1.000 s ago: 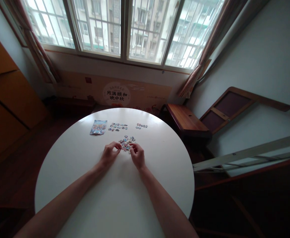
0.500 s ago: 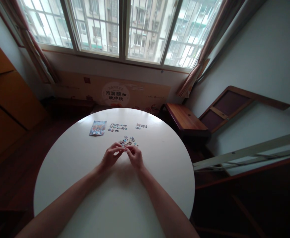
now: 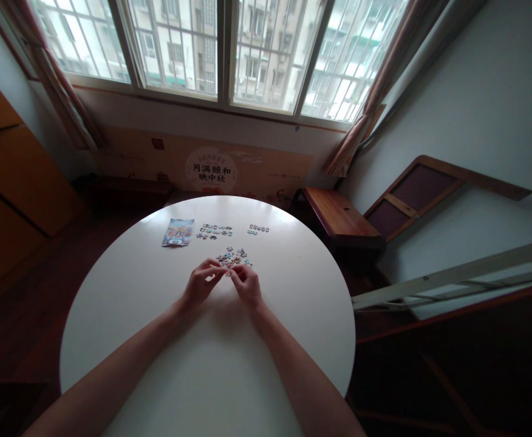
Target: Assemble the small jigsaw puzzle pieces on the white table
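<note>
Both hands meet above the round white table, just this side of a loose pile of coloured puzzle pieces. My left hand is curled with fingertips pinched on a small puzzle piece. My right hand is curled the same way, fingertips touching the left hand's. Whatever the right fingers pinch is too small to make out. Farther back lie two joined groups of puzzle pieces, and a colourful picture card.
A dark wooden bench stands past the table's far right edge. A framed board leans on the right wall. Pale slats lie at the right. An orange cabinet is at the left, under barred windows.
Both hands lifted back from the pile and came together, fingertips now touching in a pinch. The camera tipped slightly; the pieces on the table stayed put.
</note>
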A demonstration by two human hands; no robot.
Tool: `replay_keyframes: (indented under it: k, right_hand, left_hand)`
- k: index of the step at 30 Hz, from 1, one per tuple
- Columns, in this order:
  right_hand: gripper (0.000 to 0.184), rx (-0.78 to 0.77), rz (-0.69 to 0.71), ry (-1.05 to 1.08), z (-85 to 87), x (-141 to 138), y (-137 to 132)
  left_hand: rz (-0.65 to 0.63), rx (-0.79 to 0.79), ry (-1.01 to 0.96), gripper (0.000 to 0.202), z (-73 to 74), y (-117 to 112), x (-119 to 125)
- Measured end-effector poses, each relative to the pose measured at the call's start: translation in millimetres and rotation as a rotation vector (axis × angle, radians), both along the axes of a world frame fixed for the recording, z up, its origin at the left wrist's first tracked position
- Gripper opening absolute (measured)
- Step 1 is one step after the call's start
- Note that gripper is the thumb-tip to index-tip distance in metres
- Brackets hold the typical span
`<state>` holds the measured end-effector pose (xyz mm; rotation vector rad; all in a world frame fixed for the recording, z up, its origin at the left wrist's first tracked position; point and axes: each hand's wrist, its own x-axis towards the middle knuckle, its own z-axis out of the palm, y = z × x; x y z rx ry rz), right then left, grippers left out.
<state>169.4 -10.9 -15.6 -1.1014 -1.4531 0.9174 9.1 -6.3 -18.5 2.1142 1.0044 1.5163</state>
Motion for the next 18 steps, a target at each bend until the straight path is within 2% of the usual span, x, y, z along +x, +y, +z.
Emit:
replay_keyframes:
  k: [5,12,18]
  right_hand:
    - [0.020,-0.016,0.009,0.035,-1.3,0,2]
    - [0.020,-0.053,-0.017,0.169,-0.8,2,4]
    - [0.018,-0.043,-0.007,0.171,-0.3,2,3]
  left_hand:
    - [-0.017,-0.024,0.003,0.015,1.6,-2,0]
    - [0.075,-0.146,-0.050,0.015,12.3,-4,4]
    - [0.069,-0.200,-0.085,0.012,14.3,-2,3]
